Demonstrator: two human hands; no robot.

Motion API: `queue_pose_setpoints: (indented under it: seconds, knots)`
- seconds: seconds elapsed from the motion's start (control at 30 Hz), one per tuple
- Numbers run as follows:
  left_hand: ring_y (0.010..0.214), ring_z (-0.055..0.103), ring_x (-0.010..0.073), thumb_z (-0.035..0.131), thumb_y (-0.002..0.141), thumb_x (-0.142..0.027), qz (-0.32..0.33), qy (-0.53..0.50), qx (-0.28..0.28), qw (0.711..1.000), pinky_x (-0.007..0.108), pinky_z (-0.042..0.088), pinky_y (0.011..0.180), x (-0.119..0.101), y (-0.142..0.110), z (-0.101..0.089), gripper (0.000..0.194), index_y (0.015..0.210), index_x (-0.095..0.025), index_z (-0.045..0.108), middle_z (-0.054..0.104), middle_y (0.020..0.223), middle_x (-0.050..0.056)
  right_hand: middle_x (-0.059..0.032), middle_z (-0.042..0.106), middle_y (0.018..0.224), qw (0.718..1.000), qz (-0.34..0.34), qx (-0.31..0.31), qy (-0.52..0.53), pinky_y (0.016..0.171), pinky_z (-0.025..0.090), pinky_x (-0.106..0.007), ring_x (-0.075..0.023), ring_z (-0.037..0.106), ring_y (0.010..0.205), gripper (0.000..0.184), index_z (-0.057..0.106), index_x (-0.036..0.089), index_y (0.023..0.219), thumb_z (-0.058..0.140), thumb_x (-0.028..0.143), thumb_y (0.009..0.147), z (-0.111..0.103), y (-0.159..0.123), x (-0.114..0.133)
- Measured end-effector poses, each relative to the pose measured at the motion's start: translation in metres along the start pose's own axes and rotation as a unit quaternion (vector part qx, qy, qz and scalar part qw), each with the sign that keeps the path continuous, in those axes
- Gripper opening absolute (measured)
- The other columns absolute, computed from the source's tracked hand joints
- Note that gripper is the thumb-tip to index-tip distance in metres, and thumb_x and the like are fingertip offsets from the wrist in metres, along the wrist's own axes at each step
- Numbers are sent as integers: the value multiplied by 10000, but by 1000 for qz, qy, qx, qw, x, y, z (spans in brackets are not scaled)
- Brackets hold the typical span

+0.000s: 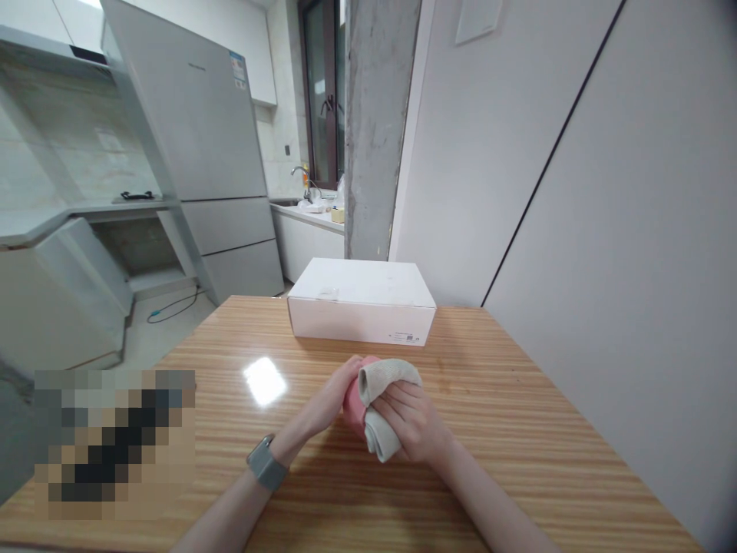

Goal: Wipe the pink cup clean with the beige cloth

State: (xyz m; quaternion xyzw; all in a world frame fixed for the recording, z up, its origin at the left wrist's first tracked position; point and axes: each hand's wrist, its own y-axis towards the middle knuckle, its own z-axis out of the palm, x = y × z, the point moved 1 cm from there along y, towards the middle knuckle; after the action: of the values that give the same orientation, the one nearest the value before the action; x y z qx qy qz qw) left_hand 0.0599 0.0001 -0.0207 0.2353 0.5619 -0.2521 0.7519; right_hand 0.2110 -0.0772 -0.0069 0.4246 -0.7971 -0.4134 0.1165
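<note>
Over the middle of a wooden table (518, 430), both my hands meet around a small pink object (353, 404). My left hand (329, 401), with a grey watch on its wrist, wraps the pink object from the left. My right hand (413, 422) grips a folded beige cloth (381, 399) and presses it over the top and right side of the pink object. Most of the pink object is hidden by the cloth and fingers, so its shape is unclear.
A white flat box (362, 303) lies at the far edge of the table, just beyond my hands. A grey wall runs along the right. A fridge (201, 138) and kitchen counter with a sink stand behind. A blurred patch covers the table's left part.
</note>
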Motion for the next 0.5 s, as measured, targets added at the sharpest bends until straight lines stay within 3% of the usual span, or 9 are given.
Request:
queue_pose_setpoints:
  seconds: [0.07,0.13,0.33,0.5]
  knots:
    - [1309,369,243,530,896,-416,16,17,-21,1000,406,222,1129,3,-4,-4,336,1131,-192,613,523,1340,60,-172,697,902,1000,15,2,-12,788,521,-407,-262,649,875,356,588,52,1093,348,219,890,-2,-1,0]
    - [1350,315,229,545,879,-439,17,23,-31,999,372,170,1142,6,-7,-5,362,1156,-213,608,499,1377,48,-171,694,886,999,24,2,-25,762,519,-406,-263,643,838,359,594,60,1084,341,219,884,-2,-3,0]
    - [1186,476,228,525,882,-464,-8,-62,15,998,388,320,1047,1,-10,9,399,1168,-189,576,575,1229,75,-164,683,893,996,68,-14,-58,745,512,-415,-271,632,827,351,606,91,1049,344,253,881,-3,-6,-1]
    - [1051,529,189,555,854,-395,13,-110,-20,994,316,372,978,2,-6,15,292,1055,-188,597,620,1033,26,-186,687,911,994,72,-24,-78,741,518,-425,-285,639,838,394,608,67,1044,319,302,916,-3,-4,-1]
